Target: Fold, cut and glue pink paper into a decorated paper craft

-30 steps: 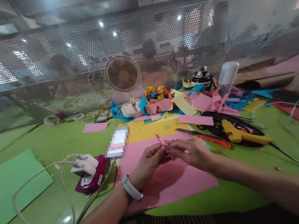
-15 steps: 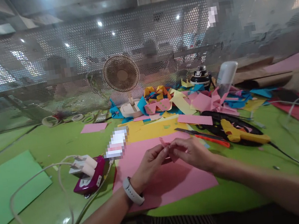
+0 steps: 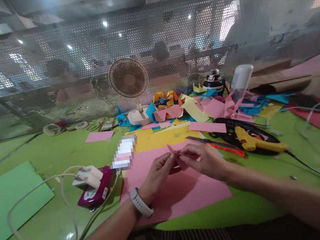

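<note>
My left hand and my right hand meet over a large pink paper sheet on the green table. Both pinch a small folded pink paper piece between their fingertips, held just above the sheet. A white watch sits on my left wrist.
A purple power strip with white plugs and cables lies left. A yellow glue gun, scissors, a small fan, heaps of coloured paper scraps and a green sheet surround. People sit behind the mesh screen.
Both hands stay together on the pink piece; the fingers shift slightly, working the fold. The view drifts a little.
</note>
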### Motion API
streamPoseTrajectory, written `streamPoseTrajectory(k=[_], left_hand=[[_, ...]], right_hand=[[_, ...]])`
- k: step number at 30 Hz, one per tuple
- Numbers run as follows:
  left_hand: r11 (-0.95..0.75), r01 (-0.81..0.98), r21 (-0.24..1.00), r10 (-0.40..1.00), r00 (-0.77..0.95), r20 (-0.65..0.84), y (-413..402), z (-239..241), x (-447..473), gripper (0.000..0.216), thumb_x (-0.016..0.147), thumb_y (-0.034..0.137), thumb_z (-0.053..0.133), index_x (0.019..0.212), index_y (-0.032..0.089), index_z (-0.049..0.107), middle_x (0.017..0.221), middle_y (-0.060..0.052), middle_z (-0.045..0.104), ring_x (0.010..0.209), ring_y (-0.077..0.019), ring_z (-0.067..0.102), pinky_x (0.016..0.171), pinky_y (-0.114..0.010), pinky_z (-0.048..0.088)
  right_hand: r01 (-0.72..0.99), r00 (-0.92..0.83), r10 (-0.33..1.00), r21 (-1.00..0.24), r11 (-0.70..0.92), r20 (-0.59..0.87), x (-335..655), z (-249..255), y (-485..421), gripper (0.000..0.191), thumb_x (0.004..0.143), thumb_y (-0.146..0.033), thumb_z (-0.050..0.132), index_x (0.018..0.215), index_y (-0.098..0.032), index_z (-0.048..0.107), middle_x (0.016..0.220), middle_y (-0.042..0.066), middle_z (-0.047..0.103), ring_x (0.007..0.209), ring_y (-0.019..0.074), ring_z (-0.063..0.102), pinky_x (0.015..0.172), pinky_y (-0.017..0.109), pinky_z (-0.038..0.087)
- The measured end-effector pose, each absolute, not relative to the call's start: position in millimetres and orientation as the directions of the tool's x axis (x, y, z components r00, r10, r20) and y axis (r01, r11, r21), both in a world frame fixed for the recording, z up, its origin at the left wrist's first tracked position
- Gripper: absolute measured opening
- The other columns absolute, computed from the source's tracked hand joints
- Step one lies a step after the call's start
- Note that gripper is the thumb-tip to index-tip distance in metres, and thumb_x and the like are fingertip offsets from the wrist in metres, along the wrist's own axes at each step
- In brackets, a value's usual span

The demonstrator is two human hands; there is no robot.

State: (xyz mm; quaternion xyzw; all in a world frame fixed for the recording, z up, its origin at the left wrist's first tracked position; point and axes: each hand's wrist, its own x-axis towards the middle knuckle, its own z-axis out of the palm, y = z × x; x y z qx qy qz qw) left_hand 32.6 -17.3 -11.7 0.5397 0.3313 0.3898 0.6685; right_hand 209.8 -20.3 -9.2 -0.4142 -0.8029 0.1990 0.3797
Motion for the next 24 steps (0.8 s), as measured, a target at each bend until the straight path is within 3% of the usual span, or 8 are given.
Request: streamPoseTrajectory(k=[8, 24], left_hand=[[0.065, -0.112, 0.992, 0.877, 0.481, -0.003, -18.0, -10.4, 34.3, 0.030, 0.079, 0.040, 0.062, 0.093, 0.014, 0.066, 0.086, -0.005, 0.064, 0.084, -0.0185, 0.060, 0.085, -0.039, 0.048], [0.092, -0.125, 0.988, 0.875, 0.483, -0.020, -17.4, -12.6, 33.7, 0.029, 0.079, 0.040, 0.061, 0.093, 0.014, 0.067, 0.088, -0.006, 0.065, 0.087, -0.0193, 0.061, 0.086, -0.040, 0.048]], right_hand=[[0.538, -0.351, 0.812, -0.609, 0.583, 0.467, 210.9, -11.2, -18.9, 0.015, 0.085, -0.029, 0.052, 0.087, -0.020, 0.064, 0.073, -0.001, 0.068, 0.061, 0.0109, 0.060, 0.055, 0.020, 0.041], [0.498, -0.332, 0.820, -0.652, 0.572, 0.466, 209.3, -10.3, -20.4, 0.015, 0.085, -0.028, 0.052, 0.085, -0.018, 0.064, 0.071, -0.001, 0.067, 0.059, 0.0104, 0.059, 0.055, 0.020, 0.042]])
